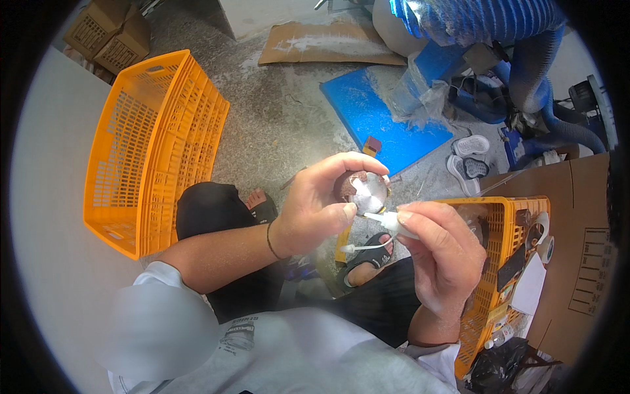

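Observation:
My left hand holds a round brown piece between thumb and fingers. Its rough brown rim surrounds a pale, silvery-white face with an uneven patch. Pinched in the fingers of my right hand is a small white glue bottle. The bottle's thin nozzle points left, close to the lower edge of the round piece; I cannot tell whether they touch. A white cap dangles from the bottle on a thin strap.
Orange crates stand on the left and another orange crate on the right, with tape rolls beside it. Ahead lie a blue board, a cardboard sheet and shoes. Blue ducting fills the upper right.

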A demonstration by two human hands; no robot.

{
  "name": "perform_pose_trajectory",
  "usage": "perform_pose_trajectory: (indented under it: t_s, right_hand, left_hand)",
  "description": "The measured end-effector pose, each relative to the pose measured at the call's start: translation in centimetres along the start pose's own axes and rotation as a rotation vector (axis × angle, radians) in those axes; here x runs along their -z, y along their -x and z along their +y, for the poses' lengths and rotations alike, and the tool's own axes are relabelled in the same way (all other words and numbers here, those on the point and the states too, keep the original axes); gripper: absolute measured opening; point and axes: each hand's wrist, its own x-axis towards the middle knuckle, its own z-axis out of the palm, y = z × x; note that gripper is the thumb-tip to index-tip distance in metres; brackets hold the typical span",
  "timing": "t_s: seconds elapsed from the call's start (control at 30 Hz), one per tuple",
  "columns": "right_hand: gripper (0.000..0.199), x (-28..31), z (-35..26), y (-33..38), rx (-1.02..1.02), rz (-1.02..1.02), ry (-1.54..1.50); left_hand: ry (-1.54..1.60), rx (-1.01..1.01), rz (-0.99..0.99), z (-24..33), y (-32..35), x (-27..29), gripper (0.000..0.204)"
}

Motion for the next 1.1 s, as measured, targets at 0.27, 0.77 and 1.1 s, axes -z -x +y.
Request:
perform_pose_trajectory:
  t_s: [0.27,0.77,1.1]
  right_hand:
    - [0.022,-0.02,0.12,0.01,0.022,0.004,0.011]
    - [0.022,-0.12,0.08,-0.02,0.001,0.025,-0.005]
    - [0.036,-0.97,0.7,0.66,-0.5,0.281,-0.914]
  left_hand:
    - [0.001,0.004,0.021,0.05,0.03,-0.14,0.057]
    - [0.043,-0.002,0.007,-0.08,-0.03,0.16,0.057]
    - [0.076,-0.085,0.091,-0.31,-0.66,-0.28,0.059]
